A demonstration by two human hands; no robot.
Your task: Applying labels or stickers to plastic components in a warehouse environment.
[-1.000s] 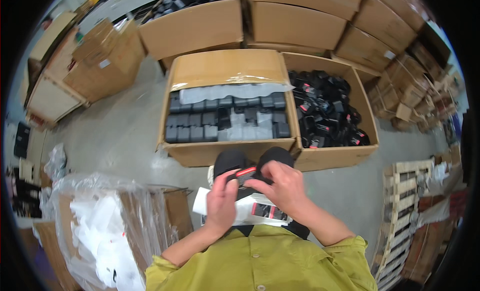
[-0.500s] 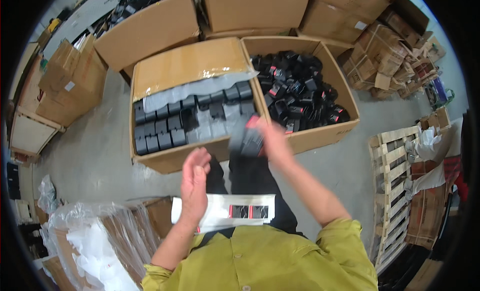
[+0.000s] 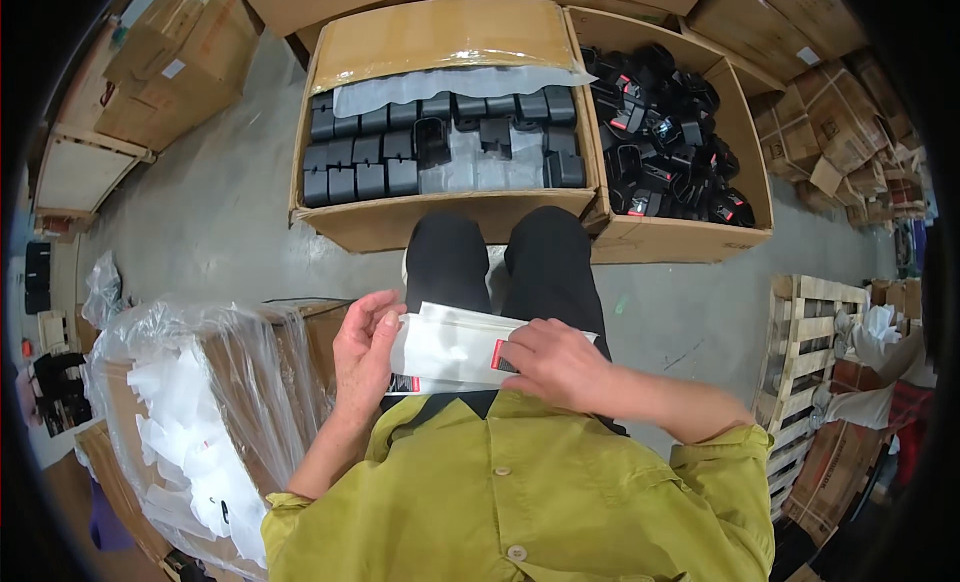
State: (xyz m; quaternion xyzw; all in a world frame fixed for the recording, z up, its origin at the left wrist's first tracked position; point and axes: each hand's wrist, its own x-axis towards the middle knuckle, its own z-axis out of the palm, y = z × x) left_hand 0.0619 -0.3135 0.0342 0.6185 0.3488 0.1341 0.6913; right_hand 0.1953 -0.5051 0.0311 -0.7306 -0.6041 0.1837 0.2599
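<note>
Across my lap lies a white backing sheet of labels [image 3: 450, 350], with its upper edge lifted. One red-and-black label [image 3: 499, 356] shows beside my right hand [image 3: 560, 367], whose fingers are bent and pressed together at the sheet. The fingertips are partly hidden under the hand. My left hand [image 3: 366, 344] grips the sheet's left end between thumb and fingers; another label [image 3: 404, 384] peeks out below it. Beyond my knees, a carton [image 3: 440, 222] holds rows of black plastic containers [image 3: 370, 180]. The carton to its right [image 3: 690, 240] holds a loose heap of black containers [image 3: 660, 147], several with red labels.
At my left stands a box draped in clear plastic [image 3: 270, 372], with white sheets [image 3: 180, 432] in it. A wooden pallet [image 3: 800, 357] leans at the right. More cartons [image 3: 830, 112] are stacked behind and at the far right.
The black container that was in my right hand is out of it; that hand has come down from the cartons to the label sheet. My left hand has closed on the sheet's end. The view has tilted downward.
</note>
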